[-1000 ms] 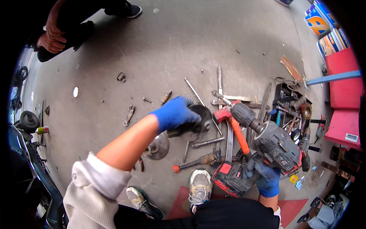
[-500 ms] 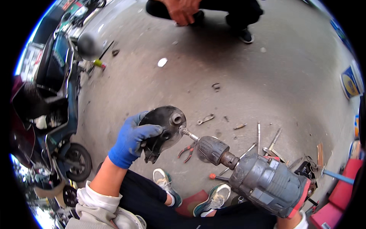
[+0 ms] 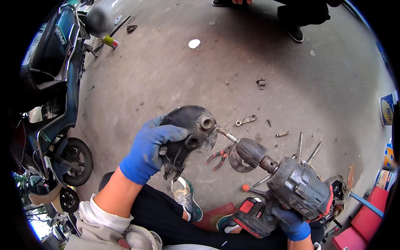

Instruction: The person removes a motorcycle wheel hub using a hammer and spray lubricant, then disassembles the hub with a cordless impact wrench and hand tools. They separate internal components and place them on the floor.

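Observation:
In a blue glove, my left hand [image 3: 146,150] grips a dark, rounded metal plate [image 3: 183,118] that looks like a drum brake backing plate. Two raised round bosses with holes stand out on its face. My right hand [image 3: 293,225], gloved too, is wrapped round the handle of a black and red cordless drill [image 3: 302,189], whose battery [image 3: 250,210] points toward my lap. A burr bit [image 3: 227,134] sits in the drill's chuck [image 3: 251,152]. Its tip is at the plate's right edge, close to the upper boss; whether it touches I cannot tell.
Red-handled pliers [image 3: 218,158], a small metal lever [image 3: 246,120], rods [image 3: 300,146] and other small parts lie on the concrete floor. Scooters [image 3: 68,96] stand at the left. Red boxes [image 3: 371,214] and a bucket [image 3: 387,109] are at the right. Another person's shoe [image 3: 296,34] shows ahead.
The drill has turned, so its battery and my right hand now show. Plate and drill sit farther right in the picture. The person ahead has mostly slipped out of the upper edge.

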The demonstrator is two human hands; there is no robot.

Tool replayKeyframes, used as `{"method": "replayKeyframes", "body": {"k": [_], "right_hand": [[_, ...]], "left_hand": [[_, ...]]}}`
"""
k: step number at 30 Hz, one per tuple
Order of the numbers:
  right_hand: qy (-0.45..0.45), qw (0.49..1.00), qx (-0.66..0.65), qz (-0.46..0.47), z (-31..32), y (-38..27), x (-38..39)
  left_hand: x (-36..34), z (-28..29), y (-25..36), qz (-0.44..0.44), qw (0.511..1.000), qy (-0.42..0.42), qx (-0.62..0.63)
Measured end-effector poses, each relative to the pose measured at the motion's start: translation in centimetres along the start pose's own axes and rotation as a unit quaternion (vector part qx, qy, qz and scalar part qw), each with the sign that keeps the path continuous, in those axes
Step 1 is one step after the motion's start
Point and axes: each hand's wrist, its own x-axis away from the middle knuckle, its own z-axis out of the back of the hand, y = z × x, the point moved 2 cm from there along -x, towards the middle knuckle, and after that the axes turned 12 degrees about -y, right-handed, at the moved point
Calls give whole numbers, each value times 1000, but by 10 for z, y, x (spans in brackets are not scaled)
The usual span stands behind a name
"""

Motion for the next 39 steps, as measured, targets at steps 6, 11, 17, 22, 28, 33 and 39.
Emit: {"method": "replayKeyframes", "body": {"k": [6, 11, 17, 22, 28, 33, 39], "right_hand": [[30, 935, 309, 168, -14, -26, -13], [10, 954, 269, 135, -18, -28, -20], [-5, 839, 474, 267, -27, -67, -30], [-17, 969, 198, 146, -21, -62, -29], [-5, 999, -41, 27, -22, -47, -32], [-17, 984, -174, -34, -17, -39, -51], [-40, 961, -268, -51, -24, -48, -73]], "left_hand": [[-2, 5, 4, -16, 999, -10, -37], [-4, 17, 7, -22, 979, -9, -203], [-6, 10, 13, 37, 948, -48, -313], [-9, 2, 10, 15, 923, -42, -383], [-10, 7, 5, 16, 914, -57, -401], [-17, 10, 2, 14, 900, -34, -434], [-27, 21, -1, -41, 903, -45, -424]]}}
